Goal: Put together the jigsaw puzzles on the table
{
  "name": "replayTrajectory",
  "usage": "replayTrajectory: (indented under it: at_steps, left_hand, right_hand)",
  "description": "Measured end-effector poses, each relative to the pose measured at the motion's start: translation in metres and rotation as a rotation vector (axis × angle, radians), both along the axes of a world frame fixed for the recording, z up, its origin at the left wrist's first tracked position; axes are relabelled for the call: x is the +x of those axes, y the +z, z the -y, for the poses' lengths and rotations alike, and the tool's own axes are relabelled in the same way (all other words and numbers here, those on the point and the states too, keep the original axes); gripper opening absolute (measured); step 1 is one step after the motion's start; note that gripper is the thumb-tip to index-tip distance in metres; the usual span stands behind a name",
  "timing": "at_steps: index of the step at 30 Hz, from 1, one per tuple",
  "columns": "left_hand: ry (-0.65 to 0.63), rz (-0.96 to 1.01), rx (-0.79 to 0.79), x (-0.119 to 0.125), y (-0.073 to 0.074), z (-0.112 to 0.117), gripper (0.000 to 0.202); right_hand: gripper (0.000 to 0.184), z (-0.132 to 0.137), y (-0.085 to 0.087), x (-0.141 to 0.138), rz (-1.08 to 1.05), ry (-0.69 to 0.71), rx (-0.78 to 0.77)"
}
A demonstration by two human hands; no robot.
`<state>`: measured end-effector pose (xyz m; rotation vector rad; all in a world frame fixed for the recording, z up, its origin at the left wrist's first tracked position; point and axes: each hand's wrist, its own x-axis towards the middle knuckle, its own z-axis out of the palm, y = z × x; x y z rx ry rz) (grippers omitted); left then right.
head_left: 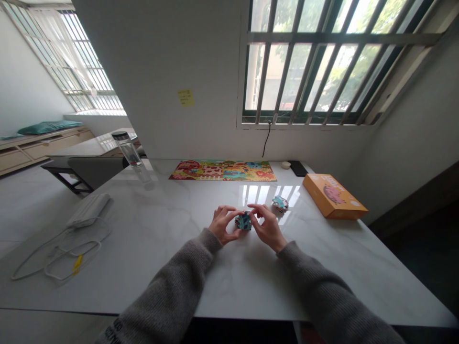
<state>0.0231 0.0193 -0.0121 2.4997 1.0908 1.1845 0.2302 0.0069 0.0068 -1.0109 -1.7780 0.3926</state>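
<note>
Between my two hands, low over the white marbled table (172, 267), is a small stack of teal jigsaw puzzle pieces (244, 221). My left hand (225, 224) grips its left side, thumb below and fingers above. On the right, my right hand (266, 224) pinches the stack's upper right edge with thumb and index finger. Just beyond my right hand lies another loose pile of puzzle pieces (280, 204), light blue and white. How many pieces are in either pile is too small to tell.
Two colourful picture sheets (222, 171) lie by the wall. At the right are an orange box (333, 197), a black phone (298, 168) and a small white round item (286, 165). A glass bottle (128, 149) and a white device with a cable (89, 210) stand left.
</note>
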Motion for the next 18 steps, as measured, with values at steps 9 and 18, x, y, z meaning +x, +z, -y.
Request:
replayTrajectory:
  at_steps: [9, 18]
  left_hand:
    - [0.006, 0.028, 0.127, 0.000, -0.001, 0.004, 0.056]
    - [0.078, 0.141, 0.139, -0.002, 0.006, 0.003, 0.019]
  right_hand:
    - [0.027, -0.005, 0.000, -0.001, -0.033, 0.068, -0.032]
    - [0.032, -0.004, 0.011, 0.006, -0.018, 0.142, -0.082]
